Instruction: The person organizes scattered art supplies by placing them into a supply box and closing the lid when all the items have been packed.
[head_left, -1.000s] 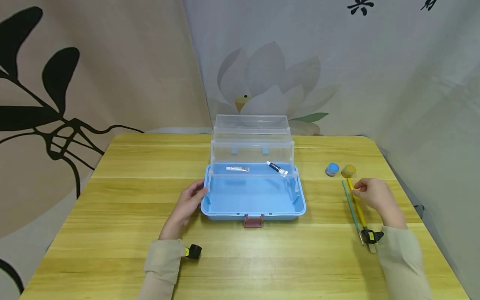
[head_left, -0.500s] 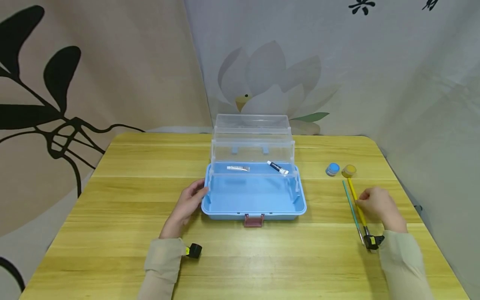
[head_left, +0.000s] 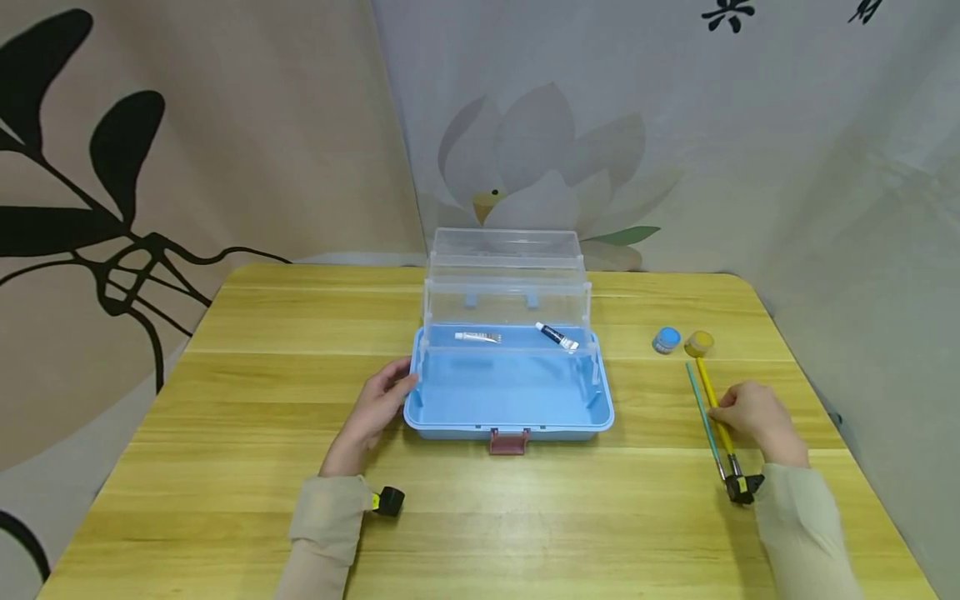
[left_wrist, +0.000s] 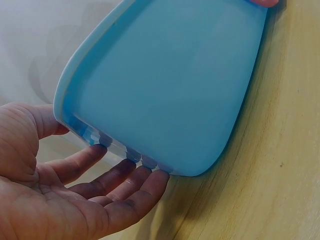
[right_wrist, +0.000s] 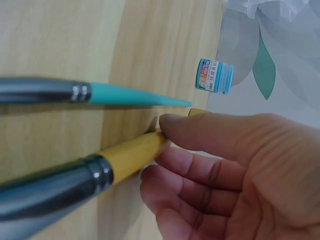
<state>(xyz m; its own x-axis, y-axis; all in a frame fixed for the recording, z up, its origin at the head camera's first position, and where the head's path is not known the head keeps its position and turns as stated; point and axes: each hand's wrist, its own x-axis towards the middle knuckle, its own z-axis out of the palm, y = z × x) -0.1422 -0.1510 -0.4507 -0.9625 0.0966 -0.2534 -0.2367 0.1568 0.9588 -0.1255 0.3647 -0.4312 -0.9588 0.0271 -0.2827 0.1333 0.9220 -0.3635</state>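
My left hand (head_left: 378, 404) rests at the left side of a light blue plastic box (head_left: 510, 400), its fingertips against the outer wall in the left wrist view and the thumb by the rim. The box's clear lid (head_left: 507, 300) is raised. Behind its lower part show a white paint tube (head_left: 477, 337) and a dark paint tube (head_left: 557, 336). At the right, my right hand (head_left: 759, 421) pinches the handle of a yellow paintbrush (right_wrist: 132, 157) between thumb and fingers. A thinner teal paintbrush (right_wrist: 135, 96) lies alongside it to the left.
A blue-capped paint jar (head_left: 666, 340) and a yellow paint jar (head_left: 698, 343) stand just beyond the brush handles. The box's maroon latch (head_left: 508, 442) hangs at its front. A printed curtain (head_left: 300, 133) rises behind the wooden table (head_left: 247, 375).
My right hand has slid nearer to me along the yellow paintbrush and taken its handle in a pinch. The left hand and the box have stayed in place.
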